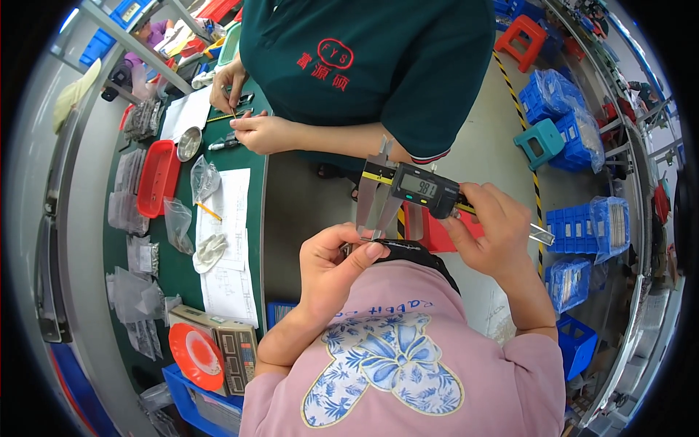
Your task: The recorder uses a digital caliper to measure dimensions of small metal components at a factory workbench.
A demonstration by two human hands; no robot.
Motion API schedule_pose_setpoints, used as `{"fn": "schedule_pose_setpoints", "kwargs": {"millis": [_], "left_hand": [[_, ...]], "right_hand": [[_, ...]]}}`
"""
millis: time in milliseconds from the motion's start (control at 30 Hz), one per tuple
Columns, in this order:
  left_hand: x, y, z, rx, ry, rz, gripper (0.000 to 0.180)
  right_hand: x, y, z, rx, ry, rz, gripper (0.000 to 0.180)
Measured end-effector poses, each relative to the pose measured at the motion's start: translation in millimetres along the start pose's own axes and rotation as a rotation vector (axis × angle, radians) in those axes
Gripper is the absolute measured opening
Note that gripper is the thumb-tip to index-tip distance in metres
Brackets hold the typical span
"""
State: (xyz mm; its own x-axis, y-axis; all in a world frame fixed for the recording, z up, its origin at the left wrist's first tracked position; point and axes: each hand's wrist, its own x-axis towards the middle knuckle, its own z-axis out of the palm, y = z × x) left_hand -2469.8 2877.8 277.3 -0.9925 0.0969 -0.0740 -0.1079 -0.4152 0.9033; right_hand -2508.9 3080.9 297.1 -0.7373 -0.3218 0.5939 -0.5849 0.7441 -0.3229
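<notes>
My right hand [495,222] is closed around the body of a digital caliper [419,191], its thumb under the display. The caliper's long jaws point down toward my left hand [331,262]. Between thumb and forefinger, that hand pinches a small metal part [373,236], which sits at the tips of the jaws. The part is too small and too covered by fingers to name more exactly. Across from me, a co-worker in a dark green shirt [364,73] holds a thin item between both hands [251,120].
At left, a green worktable [256,197] bears a red tray [158,178], a metal bowl [190,143], papers [231,255], a white glove [210,252], plastic bags and a scale [237,353] with an orange dish [196,357]. Blue crates [571,226] and a teal stool [539,142] stand at right.
</notes>
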Motion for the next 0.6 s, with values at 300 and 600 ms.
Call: {"fn": "schedule_pose_setpoints", "kwargs": {"millis": [300,600], "left_hand": [[1.5,1.7,1.0,0.022,0.012,-0.010,0.010],[-0.1,2.2,2.7,0.012,-0.016,-0.004,0.008]], "right_hand": [[-0.7,2.6,3.4,-0.013,0.008,-0.002,0.030],[-1.5,0.0,-0.4,-0.010,0.043,0.006,0.030]]}}
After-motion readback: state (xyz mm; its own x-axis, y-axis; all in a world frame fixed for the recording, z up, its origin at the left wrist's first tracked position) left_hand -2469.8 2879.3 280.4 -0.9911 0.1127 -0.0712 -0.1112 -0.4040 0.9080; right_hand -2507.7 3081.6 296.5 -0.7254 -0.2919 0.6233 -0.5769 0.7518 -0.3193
